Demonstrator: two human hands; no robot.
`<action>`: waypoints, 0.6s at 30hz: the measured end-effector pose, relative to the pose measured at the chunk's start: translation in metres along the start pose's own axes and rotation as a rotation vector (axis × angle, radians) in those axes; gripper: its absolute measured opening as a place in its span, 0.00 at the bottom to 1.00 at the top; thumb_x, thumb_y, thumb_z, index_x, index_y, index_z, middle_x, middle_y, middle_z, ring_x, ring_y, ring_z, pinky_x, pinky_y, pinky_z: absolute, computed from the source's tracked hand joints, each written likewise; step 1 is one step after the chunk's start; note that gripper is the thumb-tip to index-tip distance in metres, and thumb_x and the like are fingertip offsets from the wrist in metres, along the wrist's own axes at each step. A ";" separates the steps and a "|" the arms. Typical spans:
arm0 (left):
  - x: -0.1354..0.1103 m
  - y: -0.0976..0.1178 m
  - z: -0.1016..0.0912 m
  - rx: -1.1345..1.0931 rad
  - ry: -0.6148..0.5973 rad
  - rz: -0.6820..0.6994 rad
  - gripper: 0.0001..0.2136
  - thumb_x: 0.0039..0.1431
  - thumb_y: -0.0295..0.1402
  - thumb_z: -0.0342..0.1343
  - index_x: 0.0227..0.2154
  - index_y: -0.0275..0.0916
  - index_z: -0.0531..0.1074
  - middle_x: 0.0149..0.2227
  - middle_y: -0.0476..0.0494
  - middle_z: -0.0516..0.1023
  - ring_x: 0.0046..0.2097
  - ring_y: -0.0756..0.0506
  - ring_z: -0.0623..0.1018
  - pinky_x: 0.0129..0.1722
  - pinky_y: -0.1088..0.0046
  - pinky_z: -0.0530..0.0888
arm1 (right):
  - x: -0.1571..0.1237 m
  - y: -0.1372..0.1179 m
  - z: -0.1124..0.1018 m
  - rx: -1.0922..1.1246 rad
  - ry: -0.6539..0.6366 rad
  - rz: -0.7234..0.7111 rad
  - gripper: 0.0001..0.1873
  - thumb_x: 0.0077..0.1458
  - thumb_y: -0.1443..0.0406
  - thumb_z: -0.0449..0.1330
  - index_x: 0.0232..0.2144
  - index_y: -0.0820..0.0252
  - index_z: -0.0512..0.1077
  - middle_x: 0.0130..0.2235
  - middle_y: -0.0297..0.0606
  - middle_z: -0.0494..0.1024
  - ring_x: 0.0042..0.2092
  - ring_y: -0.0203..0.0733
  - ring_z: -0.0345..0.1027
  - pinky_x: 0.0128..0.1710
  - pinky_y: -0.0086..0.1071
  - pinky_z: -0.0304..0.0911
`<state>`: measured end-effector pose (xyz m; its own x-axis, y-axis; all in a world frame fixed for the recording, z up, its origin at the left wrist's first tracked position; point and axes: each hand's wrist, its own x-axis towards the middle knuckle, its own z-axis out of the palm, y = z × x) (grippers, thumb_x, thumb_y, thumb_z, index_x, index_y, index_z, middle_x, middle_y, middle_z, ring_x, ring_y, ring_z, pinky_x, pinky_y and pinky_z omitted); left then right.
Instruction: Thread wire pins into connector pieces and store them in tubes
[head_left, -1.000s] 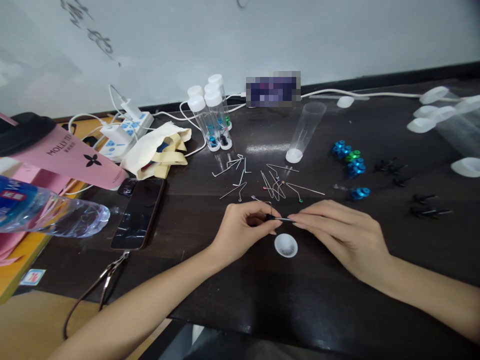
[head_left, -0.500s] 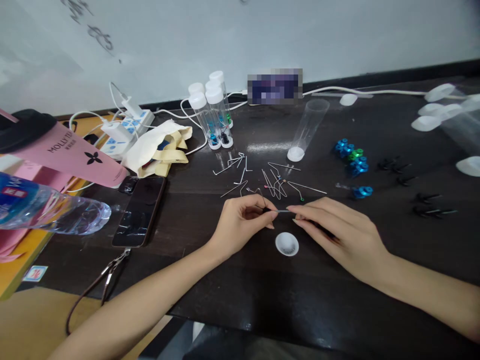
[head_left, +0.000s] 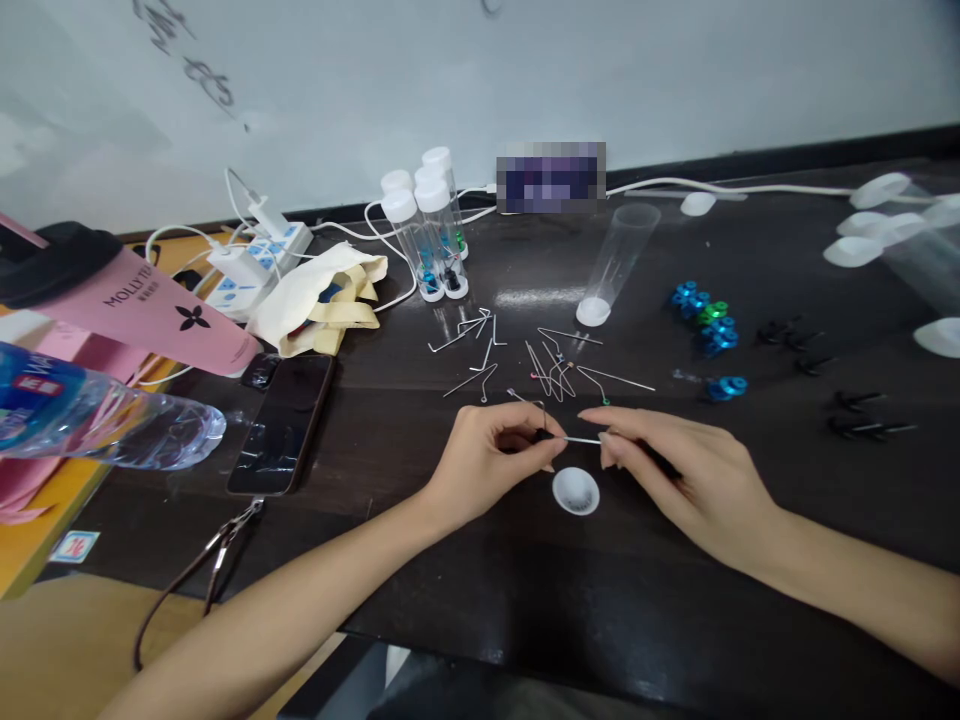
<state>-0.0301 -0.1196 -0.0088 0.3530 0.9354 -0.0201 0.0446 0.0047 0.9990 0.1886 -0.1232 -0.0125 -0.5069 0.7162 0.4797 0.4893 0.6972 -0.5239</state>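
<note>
My left hand (head_left: 499, 450) pinches a small black piece (head_left: 541, 434), mostly hidden by the fingers, with a bent thin wire (head_left: 529, 399) rising from it. Between my hands runs a thin, straight metal hex key (head_left: 582, 440), one end at the left fingertips. The fingertips of my right hand (head_left: 675, 465) close on its other end, while the index finger reaches out above. Just below lies a small white cup-like cap (head_left: 576, 491) with tiny dark bits inside. Beyond the hands are bent wires (head_left: 553, 372) with coloured tips and several L-shaped hex keys (head_left: 480, 330).
Blue metallic parts (head_left: 726, 388), a green part (head_left: 712, 312) and black pronged pieces (head_left: 859, 428) lie right. An open clear tube (head_left: 619, 262) and capped tubes (head_left: 427, 235) stand behind. Leftward are a phone (head_left: 281, 425), cloth pouch (head_left: 319, 300), bottle (head_left: 112, 410) and pink cup (head_left: 142, 295).
My right hand has shifted slightly right and its index finger has lifted and straightened. More of the hex key shows between my hands. The left hand keeps its pinch.
</note>
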 end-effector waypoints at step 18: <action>0.002 0.001 0.000 -0.120 0.028 -0.061 0.06 0.50 0.28 0.65 0.32 0.35 0.79 0.32 0.45 0.81 0.30 0.50 0.79 0.33 0.76 0.77 | -0.003 0.002 0.000 -0.085 -0.002 -0.083 0.13 0.61 0.75 0.56 0.46 0.60 0.74 0.41 0.40 0.76 0.38 0.38 0.72 0.34 0.31 0.68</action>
<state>-0.0291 -0.1174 -0.0080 0.3267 0.9416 -0.0815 -0.0476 0.1025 0.9936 0.1912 -0.1245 -0.0147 -0.5499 0.6558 0.5173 0.5037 0.7544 -0.4209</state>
